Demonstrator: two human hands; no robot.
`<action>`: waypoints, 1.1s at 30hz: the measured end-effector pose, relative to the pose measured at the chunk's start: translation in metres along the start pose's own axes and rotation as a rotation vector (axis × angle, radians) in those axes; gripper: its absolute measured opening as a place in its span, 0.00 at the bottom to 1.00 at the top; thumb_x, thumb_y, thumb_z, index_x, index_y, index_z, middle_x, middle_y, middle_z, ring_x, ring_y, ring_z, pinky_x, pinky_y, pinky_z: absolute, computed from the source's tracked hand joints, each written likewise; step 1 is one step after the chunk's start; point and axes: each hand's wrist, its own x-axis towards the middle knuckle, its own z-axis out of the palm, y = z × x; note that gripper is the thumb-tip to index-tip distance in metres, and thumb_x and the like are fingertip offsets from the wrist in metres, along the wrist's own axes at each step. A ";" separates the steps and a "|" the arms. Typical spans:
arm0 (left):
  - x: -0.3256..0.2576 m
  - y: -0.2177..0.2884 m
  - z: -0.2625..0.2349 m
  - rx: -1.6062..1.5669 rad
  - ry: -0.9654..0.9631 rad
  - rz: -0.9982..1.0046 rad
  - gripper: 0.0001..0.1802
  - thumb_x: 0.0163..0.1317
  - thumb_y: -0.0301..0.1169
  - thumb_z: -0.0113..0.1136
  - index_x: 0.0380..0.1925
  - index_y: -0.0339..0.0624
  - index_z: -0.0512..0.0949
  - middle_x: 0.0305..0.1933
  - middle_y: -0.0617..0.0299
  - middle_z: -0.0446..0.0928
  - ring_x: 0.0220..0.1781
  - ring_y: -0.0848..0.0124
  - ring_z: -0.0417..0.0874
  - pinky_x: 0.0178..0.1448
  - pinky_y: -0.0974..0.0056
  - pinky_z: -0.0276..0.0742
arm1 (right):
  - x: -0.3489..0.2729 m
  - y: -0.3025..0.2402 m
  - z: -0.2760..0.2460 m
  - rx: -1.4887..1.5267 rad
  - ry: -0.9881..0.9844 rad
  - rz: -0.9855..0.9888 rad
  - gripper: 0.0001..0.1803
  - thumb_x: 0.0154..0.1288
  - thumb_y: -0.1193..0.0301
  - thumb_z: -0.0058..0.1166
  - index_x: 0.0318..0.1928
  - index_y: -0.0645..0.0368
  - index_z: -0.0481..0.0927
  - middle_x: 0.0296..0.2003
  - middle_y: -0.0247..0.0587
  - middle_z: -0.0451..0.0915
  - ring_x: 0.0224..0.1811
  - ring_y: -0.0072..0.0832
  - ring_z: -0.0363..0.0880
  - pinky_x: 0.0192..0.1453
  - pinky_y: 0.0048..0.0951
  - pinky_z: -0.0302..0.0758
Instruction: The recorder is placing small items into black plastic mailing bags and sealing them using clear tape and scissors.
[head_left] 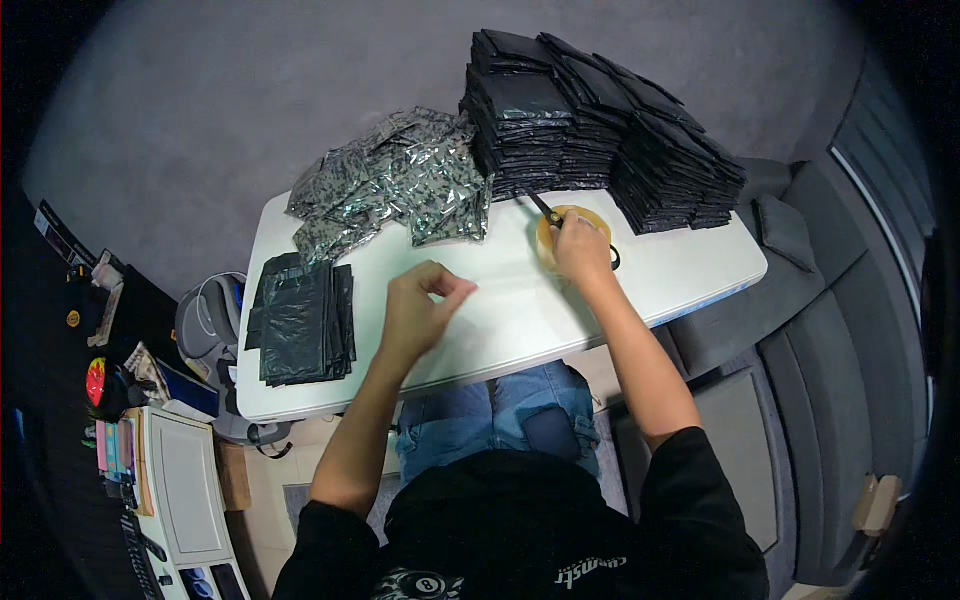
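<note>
Over the middle of the white table, my left hand is curled, with thumb and fingertips drawn together. What is between them, if anything, is too small or clear to make out. Farther right, my right hand is closed on a pair of black scissors. Their blades point up and to the left, and a handle loop shows beyond my fingers. A roll of clear yellowish tape sits right under that hand, partly hidden by it. Whether my fingers also grip the roll, I cannot tell.
Tall stacks of flat black plastic packages stand at the back right. Beside them is a heap of clear-wrapped camouflage-patterned packets. Black plastic bags lie at the left. A grey sofa and a white cabinet flank the table.
</note>
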 end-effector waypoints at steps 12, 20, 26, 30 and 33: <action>0.031 -0.090 -0.004 -0.123 0.224 -0.374 0.09 0.63 0.32 0.78 0.35 0.36 0.91 0.30 0.59 0.88 0.31 0.75 0.85 0.38 0.67 0.80 | -0.022 0.024 -0.036 0.234 -0.146 -0.250 0.20 0.80 0.64 0.53 0.61 0.67 0.77 0.53 0.66 0.84 0.58 0.62 0.83 0.67 0.54 0.76; 0.041 -0.096 -0.011 -0.004 0.275 -0.192 0.10 0.65 0.31 0.76 0.32 0.36 0.87 0.32 0.59 0.86 0.35 0.71 0.86 0.39 0.65 0.81 | -0.027 0.009 -0.022 0.147 0.095 -0.347 0.13 0.77 0.67 0.56 0.52 0.65 0.76 0.40 0.58 0.87 0.45 0.57 0.86 0.58 0.56 0.76; 0.017 -0.011 -0.026 -0.041 0.081 -0.048 0.15 0.64 0.26 0.76 0.26 0.32 0.77 0.30 0.53 0.82 0.34 0.67 0.85 0.42 0.63 0.80 | -0.010 0.011 0.003 -0.045 0.161 -0.087 0.13 0.78 0.63 0.53 0.49 0.60 0.76 0.38 0.49 0.87 0.40 0.49 0.86 0.52 0.55 0.70; 0.000 0.013 -0.037 -0.030 0.072 0.021 0.15 0.64 0.27 0.77 0.27 0.33 0.79 0.30 0.55 0.84 0.33 0.69 0.85 0.42 0.63 0.80 | 0.012 0.022 0.009 -0.125 0.128 0.084 0.17 0.79 0.60 0.48 0.54 0.61 0.77 0.39 0.52 0.90 0.41 0.50 0.89 0.56 0.59 0.69; 0.005 -0.018 -0.035 -0.142 0.141 -0.247 0.13 0.66 0.28 0.76 0.28 0.33 0.81 0.33 0.56 0.87 0.34 0.71 0.86 0.41 0.65 0.81 | 0.015 0.023 0.009 -0.124 0.124 0.112 0.19 0.80 0.58 0.47 0.54 0.62 0.77 0.35 0.52 0.90 0.38 0.51 0.89 0.57 0.61 0.68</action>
